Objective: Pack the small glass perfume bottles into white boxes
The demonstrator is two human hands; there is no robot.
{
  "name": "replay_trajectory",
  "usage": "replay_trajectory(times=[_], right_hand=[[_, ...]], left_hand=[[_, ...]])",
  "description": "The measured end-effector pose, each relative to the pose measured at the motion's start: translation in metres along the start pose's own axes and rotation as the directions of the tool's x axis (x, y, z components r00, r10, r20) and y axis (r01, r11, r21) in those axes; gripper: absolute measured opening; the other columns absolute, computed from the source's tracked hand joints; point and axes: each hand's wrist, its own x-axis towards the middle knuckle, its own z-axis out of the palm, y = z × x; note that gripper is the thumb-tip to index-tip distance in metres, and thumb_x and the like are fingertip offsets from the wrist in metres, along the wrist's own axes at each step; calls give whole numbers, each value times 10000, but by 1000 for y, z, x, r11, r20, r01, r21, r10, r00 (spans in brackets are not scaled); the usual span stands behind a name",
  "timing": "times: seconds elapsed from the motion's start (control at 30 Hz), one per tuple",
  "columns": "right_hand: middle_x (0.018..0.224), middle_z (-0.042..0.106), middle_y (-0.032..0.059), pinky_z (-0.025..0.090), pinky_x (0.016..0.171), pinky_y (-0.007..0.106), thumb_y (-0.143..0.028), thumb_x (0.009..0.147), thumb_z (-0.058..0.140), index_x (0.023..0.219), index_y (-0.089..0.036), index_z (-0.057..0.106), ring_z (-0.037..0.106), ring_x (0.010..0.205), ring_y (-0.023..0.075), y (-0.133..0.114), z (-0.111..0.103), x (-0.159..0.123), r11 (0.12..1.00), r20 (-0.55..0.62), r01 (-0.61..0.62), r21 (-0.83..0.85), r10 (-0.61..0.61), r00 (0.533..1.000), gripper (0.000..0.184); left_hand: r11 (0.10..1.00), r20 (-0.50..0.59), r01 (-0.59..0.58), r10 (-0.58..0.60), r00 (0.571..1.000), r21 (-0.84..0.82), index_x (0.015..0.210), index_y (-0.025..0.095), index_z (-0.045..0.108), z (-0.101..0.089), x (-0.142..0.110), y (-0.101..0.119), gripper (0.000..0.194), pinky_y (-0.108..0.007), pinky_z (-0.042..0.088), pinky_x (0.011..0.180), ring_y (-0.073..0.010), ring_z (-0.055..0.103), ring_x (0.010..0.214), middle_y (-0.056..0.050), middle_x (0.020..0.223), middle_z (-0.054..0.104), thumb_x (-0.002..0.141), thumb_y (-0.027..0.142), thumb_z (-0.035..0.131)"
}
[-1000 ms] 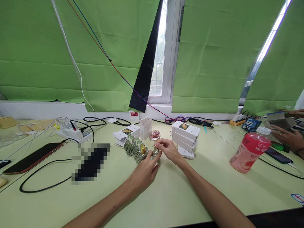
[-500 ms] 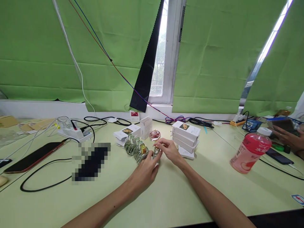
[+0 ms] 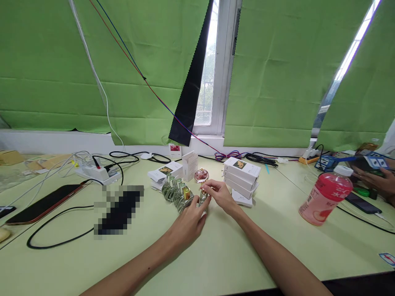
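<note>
My left hand (image 3: 194, 211) is closed around a small clear glass perfume bottle (image 3: 203, 198), upright at the middle of the table. At its gold-coloured top the fingertips of my right hand (image 3: 217, 194) are pinched together; they cover most of that top. Just left of the bottle stands a row of several similar perfume bottles (image 3: 175, 191) with silver caps. The nearest one wears a gold cap (image 3: 187, 193). Behind my hands sits a round pink perfume bottle (image 3: 201, 175).
White boxes are stacked at right (image 3: 240, 176), with more white boxes (image 3: 165, 172) behind the row. A pink drink bottle (image 3: 325, 197) stands farther right, near another person's hand (image 3: 378, 181). Phones, cables and a power strip (image 3: 98, 172) lie at left.
My hands stay almost still on the perfume bottle. At far right, the other person's hands have shifted, and a white-and-blue item now shows there.
</note>
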Motion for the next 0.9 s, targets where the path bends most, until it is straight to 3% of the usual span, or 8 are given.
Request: replay_trajectory(times=[0.9], right_hand=[[750,682,27,459,680,292,-506,738,778,756,-180,731,575,703,161,-2,3,-2,995,-55,-66,69,70,996,330]], left_hand=[[1000,6,17,-17,1000,-9,1515,317,300,-2,0,3,583,-353,531,725,-239,639,873,-118,1181,479,961,173,409]])
